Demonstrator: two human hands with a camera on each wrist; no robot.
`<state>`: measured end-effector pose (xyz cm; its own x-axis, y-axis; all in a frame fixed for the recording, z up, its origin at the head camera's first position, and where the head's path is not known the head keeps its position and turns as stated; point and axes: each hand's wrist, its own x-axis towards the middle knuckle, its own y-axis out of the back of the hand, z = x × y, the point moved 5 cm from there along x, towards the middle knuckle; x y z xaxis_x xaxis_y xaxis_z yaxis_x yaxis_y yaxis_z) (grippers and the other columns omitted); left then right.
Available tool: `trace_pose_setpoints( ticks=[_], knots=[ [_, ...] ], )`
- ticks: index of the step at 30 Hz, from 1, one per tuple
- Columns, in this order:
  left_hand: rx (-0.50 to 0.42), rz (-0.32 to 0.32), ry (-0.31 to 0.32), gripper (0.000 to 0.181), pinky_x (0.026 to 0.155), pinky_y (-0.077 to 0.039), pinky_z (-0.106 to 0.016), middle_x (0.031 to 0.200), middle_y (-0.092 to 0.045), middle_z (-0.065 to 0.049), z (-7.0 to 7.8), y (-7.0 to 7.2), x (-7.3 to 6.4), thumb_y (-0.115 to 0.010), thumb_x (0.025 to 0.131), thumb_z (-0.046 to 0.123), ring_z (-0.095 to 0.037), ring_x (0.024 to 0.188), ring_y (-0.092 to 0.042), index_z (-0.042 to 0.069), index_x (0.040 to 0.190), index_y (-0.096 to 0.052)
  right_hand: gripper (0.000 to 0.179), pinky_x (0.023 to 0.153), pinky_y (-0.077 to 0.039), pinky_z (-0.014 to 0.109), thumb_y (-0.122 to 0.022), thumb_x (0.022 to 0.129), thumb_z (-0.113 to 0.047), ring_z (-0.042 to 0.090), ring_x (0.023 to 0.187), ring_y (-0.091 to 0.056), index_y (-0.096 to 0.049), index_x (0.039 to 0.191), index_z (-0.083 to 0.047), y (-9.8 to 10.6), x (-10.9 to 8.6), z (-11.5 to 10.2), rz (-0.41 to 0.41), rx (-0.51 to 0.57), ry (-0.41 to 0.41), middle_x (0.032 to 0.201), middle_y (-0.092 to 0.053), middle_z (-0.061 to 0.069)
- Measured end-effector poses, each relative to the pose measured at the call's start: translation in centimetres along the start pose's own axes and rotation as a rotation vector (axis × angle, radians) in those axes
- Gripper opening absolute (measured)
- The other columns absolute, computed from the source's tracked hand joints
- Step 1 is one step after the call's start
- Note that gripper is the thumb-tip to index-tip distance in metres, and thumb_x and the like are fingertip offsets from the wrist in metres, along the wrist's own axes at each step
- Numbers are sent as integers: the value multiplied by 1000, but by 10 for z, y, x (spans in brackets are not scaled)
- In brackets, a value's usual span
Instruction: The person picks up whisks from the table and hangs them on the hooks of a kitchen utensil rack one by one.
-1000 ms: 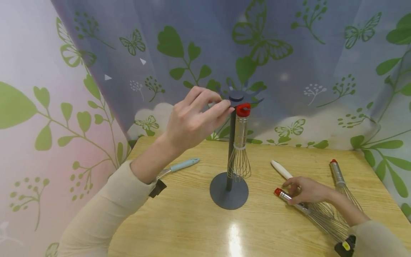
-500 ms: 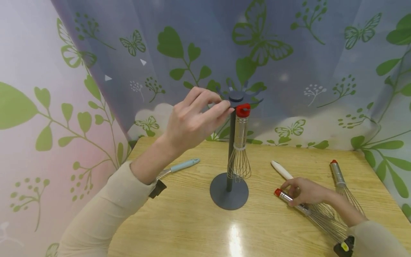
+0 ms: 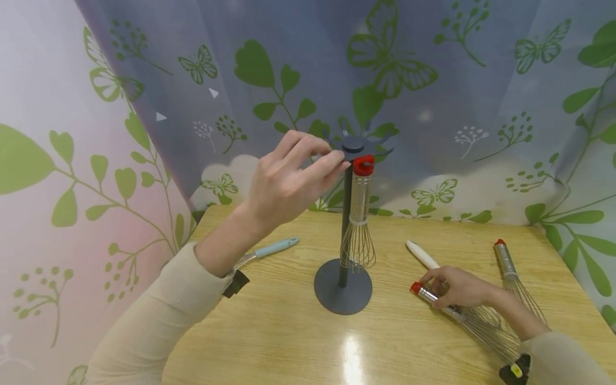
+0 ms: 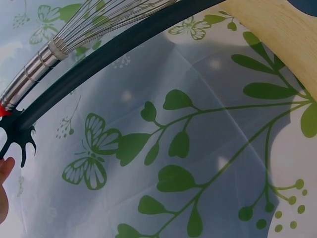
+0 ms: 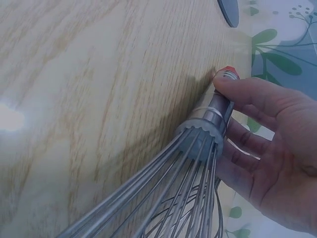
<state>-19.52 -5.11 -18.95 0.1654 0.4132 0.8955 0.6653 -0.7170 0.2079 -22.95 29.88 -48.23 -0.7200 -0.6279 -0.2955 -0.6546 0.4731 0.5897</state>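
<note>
A dark utensil stand point(image 3: 344, 308) with a ring of hooks at its top stands on the table. My left hand point(image 3: 293, 179) pinches one hook at the top's left side; in the left wrist view only fingertips point(image 4: 5, 169) show at that hook. From the front of the top hangs a steel whisk point(image 3: 361, 200) with a red end loop, wires downward. On the right, my right hand point(image 3: 459, 286) grips the steel handle of a second red-ended whisk point(image 5: 215, 106), which lies low at the table. The thumb is along its handle, fingers behind.
A white-handled whisk point(image 3: 422, 254) lies behind my right hand, partly covered by it. Farther right lies another red-ended steel whisk point(image 3: 505, 259). A utensil with a light blue handle point(image 3: 277, 247) lies left of the stand, partly behind my left forearm. Patterned curtain point(image 3: 308, 64) hangs behind the table.
</note>
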Motion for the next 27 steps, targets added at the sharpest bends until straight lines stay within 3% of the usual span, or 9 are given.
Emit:
trace_pose_setpoints(
  ticks=[11, 27],
  knots=[
    [-12, 5, 5, 4, 62, -59, -28, 86, -69, -7, 0, 0, 1, -82, 91, 10, -22, 82, -62, 7, 92, -79, 57, 69, -56, 24, -80, 92, -13, 4, 80, -64, -58, 141, 7, 2, 2, -4, 47, -30, 12, 102, -69, 8],
    [-9, 10, 8, 4, 62, -59, -28, 86, -69, -7, -1, -1, 0, -82, 91, 10, -21, 82, -62, 7, 92, -79, 61, 60, -58, 27, -79, 91, -10, 11, 74, -72, -56, 145, 6, 1, 3, -17, 88, -2, -10, 101, -67, 10]
  ],
)
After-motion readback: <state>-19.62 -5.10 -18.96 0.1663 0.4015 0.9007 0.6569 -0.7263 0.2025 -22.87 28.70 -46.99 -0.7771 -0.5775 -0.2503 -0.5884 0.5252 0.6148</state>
